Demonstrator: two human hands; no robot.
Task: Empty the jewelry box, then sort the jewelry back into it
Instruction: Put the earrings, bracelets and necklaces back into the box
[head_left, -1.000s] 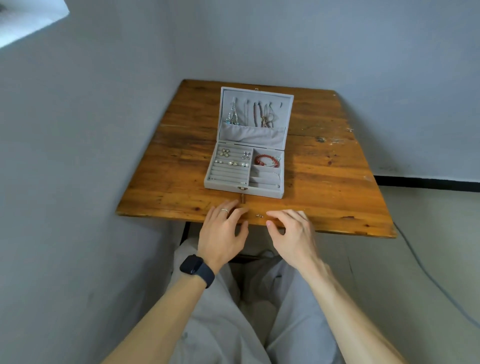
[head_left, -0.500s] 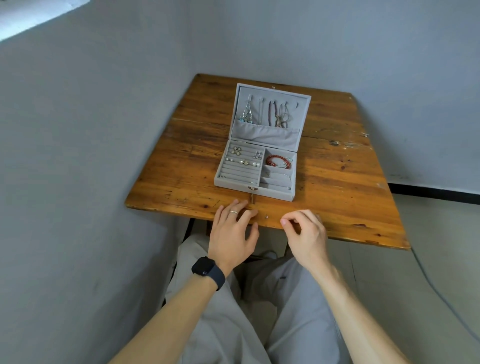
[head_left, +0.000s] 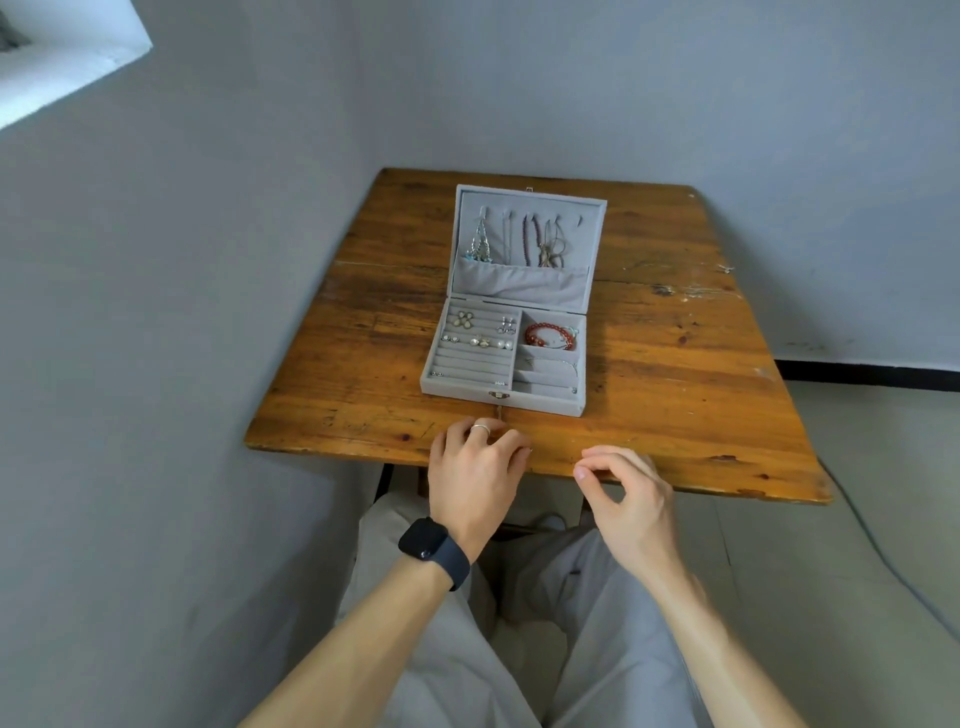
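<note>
1. Resting palm-down on the near edge of the tabletop (head_left: 675, 374), the left hand (head_left: 475, 475) has its fingers loosely spread and grips nothing; a ring (head_left: 480, 428) sits on one finger and a dark watch (head_left: 434, 551) on the wrist.
2. The right hand (head_left: 623, 493) hovers at the same edge, fingers curled, thumb and forefinger nearly meeting, empty.
3. The jewelry box (head_left: 511, 306) stands open just beyond both hands, jewelry inside.

Worn wooden table (head_left: 675, 364) carries an open grey jewelry box (head_left: 470, 387) near its front edge
</note>
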